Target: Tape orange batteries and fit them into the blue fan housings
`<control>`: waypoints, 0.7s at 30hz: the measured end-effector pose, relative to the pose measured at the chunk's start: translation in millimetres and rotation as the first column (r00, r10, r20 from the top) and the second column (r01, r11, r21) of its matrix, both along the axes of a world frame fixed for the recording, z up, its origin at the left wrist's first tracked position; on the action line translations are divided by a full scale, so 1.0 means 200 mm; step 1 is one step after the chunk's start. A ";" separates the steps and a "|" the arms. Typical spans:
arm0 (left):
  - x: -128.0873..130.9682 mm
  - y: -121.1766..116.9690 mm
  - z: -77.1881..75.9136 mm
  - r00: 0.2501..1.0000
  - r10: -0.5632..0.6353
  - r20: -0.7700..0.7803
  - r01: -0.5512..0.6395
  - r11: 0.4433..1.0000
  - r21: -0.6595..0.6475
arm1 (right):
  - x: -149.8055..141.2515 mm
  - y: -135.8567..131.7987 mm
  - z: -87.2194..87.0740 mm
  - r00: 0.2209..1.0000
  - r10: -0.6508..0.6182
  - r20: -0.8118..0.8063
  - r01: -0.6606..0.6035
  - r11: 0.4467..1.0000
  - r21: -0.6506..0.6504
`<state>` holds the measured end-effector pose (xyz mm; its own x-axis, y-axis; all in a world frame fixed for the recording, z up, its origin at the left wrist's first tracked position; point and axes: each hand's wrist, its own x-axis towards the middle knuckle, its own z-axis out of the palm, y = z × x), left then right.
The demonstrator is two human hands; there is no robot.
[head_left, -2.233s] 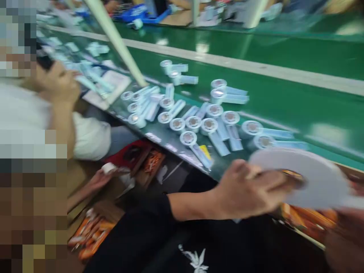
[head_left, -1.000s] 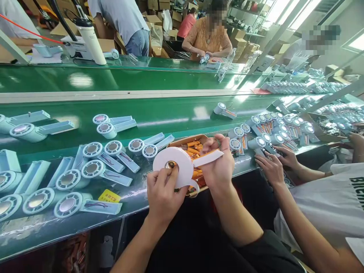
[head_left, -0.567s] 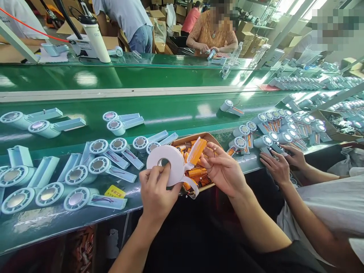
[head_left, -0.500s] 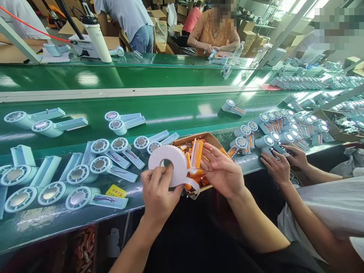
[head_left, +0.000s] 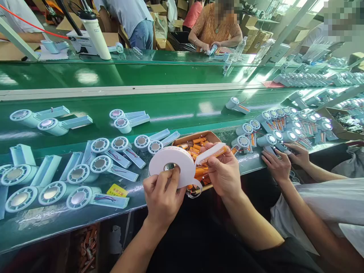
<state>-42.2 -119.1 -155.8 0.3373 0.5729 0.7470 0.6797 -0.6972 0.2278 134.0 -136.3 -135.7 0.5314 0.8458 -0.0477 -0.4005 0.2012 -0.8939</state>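
My left hand [head_left: 162, 197] grips a large white roll of foam tape [head_left: 174, 163] by its lower rim, held upright over the bench edge. My right hand [head_left: 223, 170] pinches an orange cylindrical battery [head_left: 214, 152] against the roll's loose white end, which lies along the battery. Right behind both hands sits an open cardboard box [head_left: 196, 135] holding several more orange batteries.
Pale blue handheld fan housings [head_left: 100, 163] lie in several groups across the green conveyor bench [head_left: 176, 106]. A yellow tag [head_left: 117, 190] lies near the front edge. A co-worker's hands [head_left: 280, 167] work on fans at the right. Other people stand across the line.
The view swung from the left to the bench in front of me. My right hand picked an orange battery from the box and laid it against the tape's free end.
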 end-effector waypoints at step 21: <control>-0.02 1.17 0.23 0.660 -0.071 -0.748 -0.364 0.841 -0.401 | 0.38 0.22 0.17 0.884 -0.236 0.404 0.160 0.964 0.213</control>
